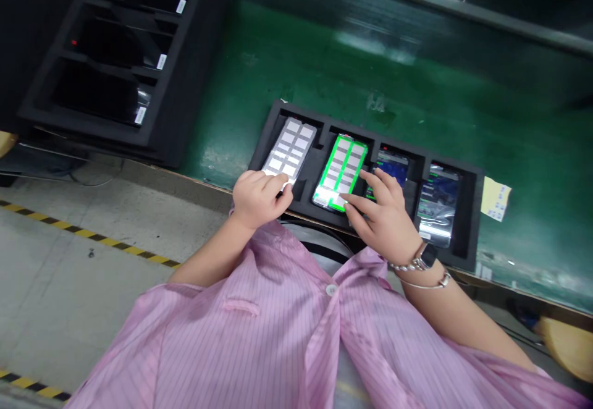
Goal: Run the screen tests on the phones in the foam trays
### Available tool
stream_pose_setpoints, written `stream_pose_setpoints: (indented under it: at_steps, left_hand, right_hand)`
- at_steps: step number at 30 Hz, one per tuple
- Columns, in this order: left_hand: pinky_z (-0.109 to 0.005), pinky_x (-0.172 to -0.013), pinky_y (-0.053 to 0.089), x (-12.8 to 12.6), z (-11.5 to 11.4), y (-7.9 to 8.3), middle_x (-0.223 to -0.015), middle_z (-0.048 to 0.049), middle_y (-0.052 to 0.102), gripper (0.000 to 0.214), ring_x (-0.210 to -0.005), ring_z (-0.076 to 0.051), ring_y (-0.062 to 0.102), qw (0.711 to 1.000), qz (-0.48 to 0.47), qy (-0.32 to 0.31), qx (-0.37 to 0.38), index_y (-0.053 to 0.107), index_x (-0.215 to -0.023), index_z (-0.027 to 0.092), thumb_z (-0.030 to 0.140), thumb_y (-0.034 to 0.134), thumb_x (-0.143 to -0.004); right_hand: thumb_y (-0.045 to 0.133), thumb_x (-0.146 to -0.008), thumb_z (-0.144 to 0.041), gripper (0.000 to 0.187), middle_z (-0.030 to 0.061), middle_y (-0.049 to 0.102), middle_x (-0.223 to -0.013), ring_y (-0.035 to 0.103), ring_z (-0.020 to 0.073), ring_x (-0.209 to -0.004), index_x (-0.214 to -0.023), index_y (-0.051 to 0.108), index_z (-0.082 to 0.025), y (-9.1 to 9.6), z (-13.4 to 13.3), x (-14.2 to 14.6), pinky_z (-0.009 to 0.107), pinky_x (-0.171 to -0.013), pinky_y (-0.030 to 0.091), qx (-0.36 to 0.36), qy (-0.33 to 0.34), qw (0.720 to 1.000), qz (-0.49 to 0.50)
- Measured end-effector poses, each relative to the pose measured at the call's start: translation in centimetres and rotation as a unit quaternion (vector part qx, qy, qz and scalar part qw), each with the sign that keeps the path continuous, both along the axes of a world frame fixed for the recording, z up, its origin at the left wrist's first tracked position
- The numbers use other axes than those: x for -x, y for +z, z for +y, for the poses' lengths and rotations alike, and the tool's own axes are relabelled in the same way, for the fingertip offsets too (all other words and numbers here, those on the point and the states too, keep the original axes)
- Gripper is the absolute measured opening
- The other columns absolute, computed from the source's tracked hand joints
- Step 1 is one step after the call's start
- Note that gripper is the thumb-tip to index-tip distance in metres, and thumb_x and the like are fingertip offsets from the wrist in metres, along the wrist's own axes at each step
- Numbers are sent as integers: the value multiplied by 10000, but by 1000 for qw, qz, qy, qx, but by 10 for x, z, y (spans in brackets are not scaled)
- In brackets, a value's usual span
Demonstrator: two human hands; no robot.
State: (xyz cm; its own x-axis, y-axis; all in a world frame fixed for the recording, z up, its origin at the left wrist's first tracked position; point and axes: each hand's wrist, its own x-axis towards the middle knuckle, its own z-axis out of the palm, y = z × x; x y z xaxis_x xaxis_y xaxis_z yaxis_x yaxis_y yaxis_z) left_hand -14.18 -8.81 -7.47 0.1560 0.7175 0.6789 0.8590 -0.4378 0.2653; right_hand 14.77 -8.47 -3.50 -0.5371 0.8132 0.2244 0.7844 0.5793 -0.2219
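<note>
Four smartphones lie side by side in a black foam tray (306, 202) at the bench edge. The leftmost phone (291, 149) shows white and grey blocks on its screen. My left hand (260, 198) is curled at that phone's lower end; its palm side is hidden. Bright green bands frame the blocks on the second phone (343, 171). Over its lower right part, my right hand (382, 214) has its fingers spread, the index fingertip on or just above the screen. The third phone (393, 165), dark with small text, is partly covered by this hand. A similar dark screen shows on the fourth phone (439, 202).
More foam trays (157, 109) holding dark phones with white labels are stacked at the left. A yellow paper note (495, 198) lies right of the tray on the green bench top (296, 63). Wooden stool seats (567, 347) show below the bench. Yellow-black tape (88, 233) marks the floor.
</note>
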Motion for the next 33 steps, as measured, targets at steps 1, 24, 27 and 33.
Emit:
stream_pose_setpoints:
  at_steps: [1, 24, 27, 33]
  left_hand:
    - [-380, -636, 329, 0, 0, 0, -605, 10, 643, 152, -586, -197, 575, 1000, -1, -1, 1, 713, -865, 214, 232, 596, -961]
    - [-383, -634, 321, 0, 0, -1, -601, 6, 643, 130, -588, -201, 578, 1000, -2, -3, 4, 710, -870, 219, 228, 610, -952]
    - [-389, -636, 321, 1, -1, -2, -613, -3, 661, 143, -593, -207, 589, 1000, -1, -2, 30, 713, -869, 230, 243, 598, -952]
    - [-391, -633, 317, 1, -1, -3, -602, -8, 654, 161, -591, -210, 587, 999, -3, 2, 50, 718, -855, 235, 261, 590, -949]
  right_hand:
    - [595, -1042, -308, 271, 196, 539, -1516, 413, 459, -1492, -1139, 834, -223, -1, 1, 4, 739, -1180, 387, 1, 3, 1000, 1]
    - [567, -1050, -380, 328, 190, 511, -1562, 368, 469, -1521, -1210, 817, -239, -5, 17, -2, 752, -1204, 340, 17, -47, 999, 3]
    - [587, -1030, -362, 311, 163, 495, -1590, 347, 464, -1536, -1213, 815, -255, -4, 13, -9, 744, -1212, 340, 27, -59, 998, 6]
    - [609, -1004, -360, 309, 145, 493, -1601, 356, 452, -1532, -1216, 805, -249, -5, 22, -13, 721, -1232, 327, 19, -71, 997, 19]
